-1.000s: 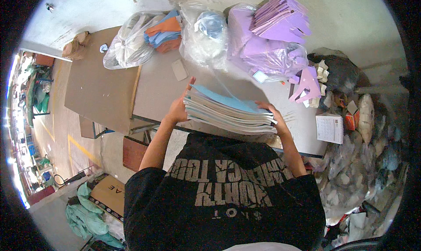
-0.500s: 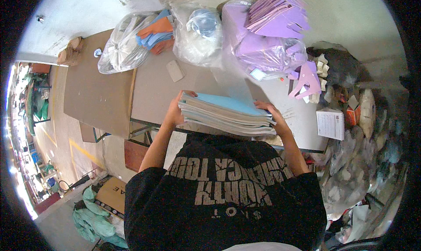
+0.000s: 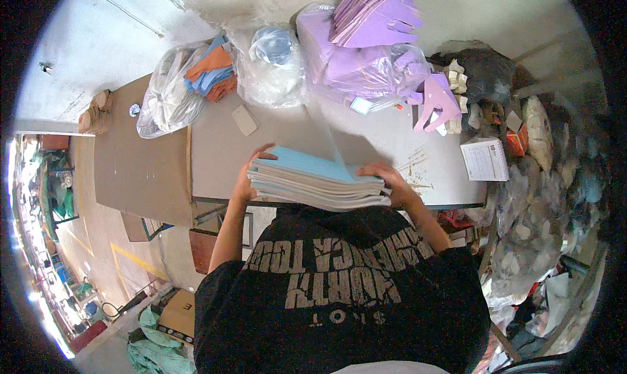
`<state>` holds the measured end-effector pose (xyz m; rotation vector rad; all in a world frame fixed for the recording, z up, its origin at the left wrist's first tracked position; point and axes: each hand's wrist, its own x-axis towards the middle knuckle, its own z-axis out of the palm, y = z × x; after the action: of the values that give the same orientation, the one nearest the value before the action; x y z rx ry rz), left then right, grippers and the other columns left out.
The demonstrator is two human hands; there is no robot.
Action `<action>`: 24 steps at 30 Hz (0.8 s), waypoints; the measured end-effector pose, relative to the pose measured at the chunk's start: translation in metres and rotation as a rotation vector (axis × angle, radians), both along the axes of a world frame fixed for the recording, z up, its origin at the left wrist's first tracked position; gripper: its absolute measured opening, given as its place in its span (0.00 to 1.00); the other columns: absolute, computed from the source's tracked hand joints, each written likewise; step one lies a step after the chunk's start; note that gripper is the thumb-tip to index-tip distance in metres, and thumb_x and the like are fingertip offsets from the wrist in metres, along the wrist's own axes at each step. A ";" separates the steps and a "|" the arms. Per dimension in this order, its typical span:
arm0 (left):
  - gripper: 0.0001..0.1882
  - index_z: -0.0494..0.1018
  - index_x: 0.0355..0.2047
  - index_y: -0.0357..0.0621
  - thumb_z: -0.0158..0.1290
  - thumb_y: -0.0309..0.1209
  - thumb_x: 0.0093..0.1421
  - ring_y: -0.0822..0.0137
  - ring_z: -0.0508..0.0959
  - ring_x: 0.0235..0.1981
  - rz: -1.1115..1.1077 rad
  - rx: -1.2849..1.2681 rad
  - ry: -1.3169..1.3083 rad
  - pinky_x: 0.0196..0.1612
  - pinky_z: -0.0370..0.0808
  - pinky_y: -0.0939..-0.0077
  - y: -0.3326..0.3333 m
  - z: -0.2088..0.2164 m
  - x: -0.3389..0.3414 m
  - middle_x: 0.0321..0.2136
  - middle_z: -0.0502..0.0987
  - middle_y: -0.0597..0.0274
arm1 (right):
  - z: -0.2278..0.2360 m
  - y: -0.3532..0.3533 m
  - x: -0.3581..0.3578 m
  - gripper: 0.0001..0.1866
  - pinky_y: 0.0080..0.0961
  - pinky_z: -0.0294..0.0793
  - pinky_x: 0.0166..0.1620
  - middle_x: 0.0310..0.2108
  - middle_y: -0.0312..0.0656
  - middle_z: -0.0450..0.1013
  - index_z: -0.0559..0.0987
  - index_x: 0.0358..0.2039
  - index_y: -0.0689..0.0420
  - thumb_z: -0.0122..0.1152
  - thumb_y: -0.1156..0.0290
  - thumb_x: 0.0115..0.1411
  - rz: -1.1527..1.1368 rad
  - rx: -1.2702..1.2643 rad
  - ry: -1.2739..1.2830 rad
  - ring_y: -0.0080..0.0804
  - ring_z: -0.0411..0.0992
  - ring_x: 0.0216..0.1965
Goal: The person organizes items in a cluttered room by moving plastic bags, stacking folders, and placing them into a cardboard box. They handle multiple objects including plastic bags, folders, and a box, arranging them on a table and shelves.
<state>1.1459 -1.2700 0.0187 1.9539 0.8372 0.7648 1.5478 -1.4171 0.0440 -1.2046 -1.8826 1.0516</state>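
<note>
A thick stack of sheets [image 3: 307, 182], light blue on top with whitish layered edges, is held level between both hands near the table's front edge. My left hand [image 3: 252, 173] is closed round the left end, fingers over its far corner. My right hand [image 3: 390, 180] grips the right end, its fingers lying on the blue top sheet and the palm against the side. The undersides of both hands are hidden. Whether the stack touches the table [image 3: 215, 157] I cannot tell.
Along the back stand a clear bag with orange and blue pieces [image 3: 210, 70], another clear bag [image 3: 271, 73] and a bag of purple sheets [image 3: 366, 70]. A flat pale rectangular object [image 3: 245, 120] lies beyond the stack. A desk calendar [image 3: 484, 160] stands right, beside piled plastic bags [image 3: 529, 237].
The whole view has shifted, so table and bags appear farther left. Both hands still hold the stack; the right hand's fingers now reach further onto its top.
</note>
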 end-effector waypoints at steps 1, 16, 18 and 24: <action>0.28 0.76 0.47 0.47 0.64 0.45 0.47 0.52 0.79 0.53 0.015 0.029 0.089 0.54 0.76 0.61 0.001 0.002 0.000 0.59 0.72 0.51 | 0.003 -0.006 -0.002 0.30 0.42 0.70 0.59 0.53 0.46 0.76 0.78 0.53 0.56 0.74 0.66 0.48 0.000 0.004 0.002 0.48 0.73 0.54; 0.28 0.72 0.49 0.42 0.65 0.38 0.49 0.58 0.76 0.53 -0.181 -0.258 0.057 0.58 0.70 0.63 0.017 0.009 0.021 0.50 0.78 0.55 | 0.033 -0.022 0.016 0.58 0.41 0.60 0.69 0.70 0.44 0.59 0.61 0.70 0.50 0.75 0.83 0.34 0.270 -0.311 -0.158 0.46 0.56 0.70; 0.28 0.72 0.50 0.41 0.65 0.38 0.49 0.58 0.76 0.53 -0.177 -0.272 0.102 0.58 0.70 0.63 0.015 0.006 0.016 0.50 0.78 0.54 | 0.041 -0.006 0.022 0.57 0.40 0.58 0.70 0.71 0.47 0.56 0.56 0.72 0.52 0.74 0.76 0.40 0.425 -0.372 -0.091 0.48 0.55 0.71; 0.21 0.75 0.51 0.40 0.57 0.36 0.60 0.59 0.76 0.54 -0.113 -0.337 0.062 0.57 0.73 0.62 0.009 -0.010 0.012 0.52 0.78 0.52 | 0.065 0.047 -0.001 0.52 0.40 0.59 0.69 0.70 0.59 0.54 0.49 0.73 0.60 0.55 0.38 0.62 0.350 -0.707 -0.142 0.52 0.58 0.69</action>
<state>1.1580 -1.2612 0.0088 1.7134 0.8257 0.4641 1.5463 -1.3699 0.1087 -1.3674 -1.9320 1.9828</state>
